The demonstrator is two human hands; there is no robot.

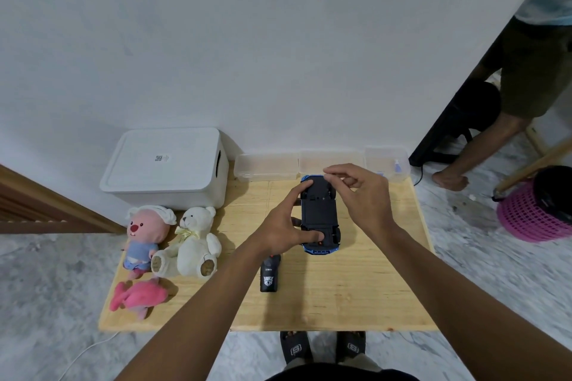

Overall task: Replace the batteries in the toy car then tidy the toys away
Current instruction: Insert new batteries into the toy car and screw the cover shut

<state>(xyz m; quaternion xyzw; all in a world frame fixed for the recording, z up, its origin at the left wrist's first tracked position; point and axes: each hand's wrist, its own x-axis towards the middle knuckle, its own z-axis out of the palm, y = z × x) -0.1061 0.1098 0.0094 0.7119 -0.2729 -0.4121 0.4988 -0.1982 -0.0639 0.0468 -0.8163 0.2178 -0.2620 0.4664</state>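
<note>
In left hand [286,226], upturned toy car [318,210]

Both forearms bare, reaching forward from the lower edge and converging. Left hand [283,227] palm down, spanning the toy car [318,210]: thumb pressed on the near end, fingertips hooked over the far end. Right hand [360,192] raised just above the far end, fingers curled, thumb and forefinger tips drawn together; any held item too small to tell.
</note>
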